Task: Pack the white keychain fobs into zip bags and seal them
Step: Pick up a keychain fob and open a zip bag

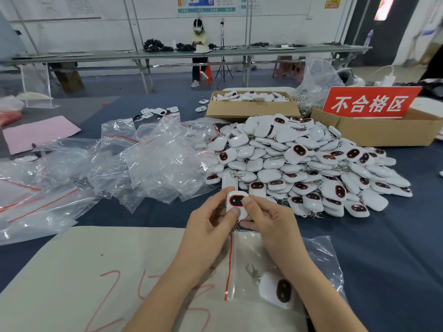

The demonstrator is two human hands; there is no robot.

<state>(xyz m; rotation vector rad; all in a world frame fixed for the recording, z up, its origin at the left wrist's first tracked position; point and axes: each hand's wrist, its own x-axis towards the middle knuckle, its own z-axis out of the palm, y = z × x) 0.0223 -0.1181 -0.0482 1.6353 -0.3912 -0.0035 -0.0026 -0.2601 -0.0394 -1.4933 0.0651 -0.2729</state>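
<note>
Crumpled clear plastic zip bags are lying at left on the dark blue worktop. Your left hand and right hand are pinching one white rounded plastic keychain fob in a narrow grip. The heap of white fobs is sitting just beyond, at right.

I read a red sign — white characters 不合格区 — propped in the cardboard box behind the fob pile. On the beige sheet in front of that pile is a red handwritten "25" — further strokes are hidden.

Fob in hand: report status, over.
Left grip and right grip both hold a fob. Zip bag beneath wrists, second fob inside. Fob pile just beyond.
</note>
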